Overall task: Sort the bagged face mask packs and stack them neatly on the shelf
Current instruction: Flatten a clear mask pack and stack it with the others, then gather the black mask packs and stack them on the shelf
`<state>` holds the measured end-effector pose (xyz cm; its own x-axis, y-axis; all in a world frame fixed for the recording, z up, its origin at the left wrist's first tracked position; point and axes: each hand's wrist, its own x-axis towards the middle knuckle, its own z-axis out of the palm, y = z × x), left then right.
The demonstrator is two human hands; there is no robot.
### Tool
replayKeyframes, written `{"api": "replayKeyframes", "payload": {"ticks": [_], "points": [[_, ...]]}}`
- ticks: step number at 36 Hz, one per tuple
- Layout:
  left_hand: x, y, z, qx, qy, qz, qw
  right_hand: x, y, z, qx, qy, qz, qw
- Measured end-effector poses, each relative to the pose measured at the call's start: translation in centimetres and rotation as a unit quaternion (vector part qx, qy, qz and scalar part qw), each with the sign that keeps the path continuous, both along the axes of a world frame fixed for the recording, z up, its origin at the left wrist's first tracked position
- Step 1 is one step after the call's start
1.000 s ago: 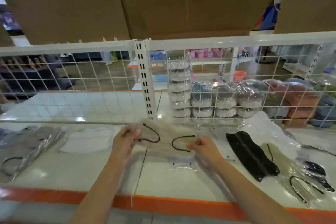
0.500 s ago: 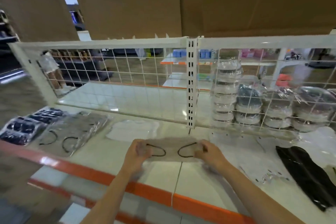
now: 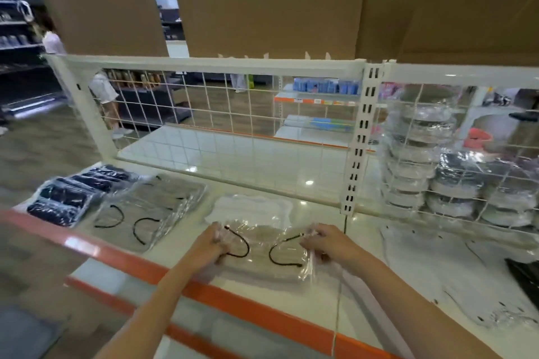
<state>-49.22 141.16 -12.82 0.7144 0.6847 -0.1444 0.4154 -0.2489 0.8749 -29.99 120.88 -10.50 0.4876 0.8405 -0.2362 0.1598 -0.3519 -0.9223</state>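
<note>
Mask pack (image 3: 264, 245) lies flat, long axis L–R, L hand (image 3: 210, 243) & R hand (image 3: 326, 245) gripping ends.

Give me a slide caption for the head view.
Both hands, left and right, hold a bagged mask pack over the white shelf.

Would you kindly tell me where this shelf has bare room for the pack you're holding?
Bare shelf lies right of the held pack, before the loose bags. Leftward it is crowded: white pack, grey stack, dark stack.

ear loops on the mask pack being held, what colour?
Black, on the mask pack held by the left hand and right hand; head view.
</note>
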Motion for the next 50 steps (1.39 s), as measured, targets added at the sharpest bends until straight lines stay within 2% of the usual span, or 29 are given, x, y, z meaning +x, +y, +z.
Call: {"api": "replayKeyframes", "payload": {"ticks": [3,10,14,18,20,24,28,30,35,39,41,45,50], "points": [[-2.9,2.7,1.0,0.008,0.014,0.015,1.000,-1.8,3.6,0.0,-0.024,-0.001,0.057,0.998],[-7.7,8.4,1.7,0.074,0.081,0.112,0.988,-7.7,12.4,-1.1,-0.029,-0.130,0.087,0.987],[-9.8,10.2,2.9,0.141,0.089,0.213,0.963,-11.0,16.5,-1.1,-0.004,-0.122,0.078,0.990],[-11.6,11.4,4.0,0.215,0.108,0.303,0.922,-13.9,20.3,-0.6,0.009,-0.114,0.049,0.992],[-12.6,11.6,3.4,0.227,0.120,0.275,0.927,-15.2,22.1,-0.2,0.014,-0.120,0.036,0.992],[-13.8,11.7,1.2,0.289,0.147,0.150,0.934,-17.5,25.3,0.3,0.007,-0.145,0.049,0.988],[-14.3,12.0,0.0,0.320,0.192,0.109,0.921,-19.2,27.9,0.2,-0.048,-0.190,0.120,0.973],[-14.4,12.3,-0.2,0.327,0.244,0.080,0.909,-19.6,28.4,0.0,-0.067,-0.196,0.145,0.968],[-14.2,13.2,-1.0,0.332,0.346,-0.032,0.877,-18.8,27.6,-1.1,-0.083,-0.190,0.119,0.971],[-13.1,13.3,0.1,0.293,0.375,-0.041,0.879,-16.5,25.9,-1.4,-0.105,-0.268,0.140,0.947],[-12.0,13.0,1.2,0.324,0.392,-0.020,0.861,-15.2,24.9,-1.2,-0.122,-0.313,0.151,0.930],[-8.4,11.5,3.0,0.393,0.365,-0.011,0.844,-12.4,22.3,-0.4,-0.141,-0.395,0.158,0.894],[-2.6,8.4,3.3,0.417,0.339,-0.092,0.839,-9.1,17.8,0.6,-0.155,-0.459,0.131,0.865]]}}
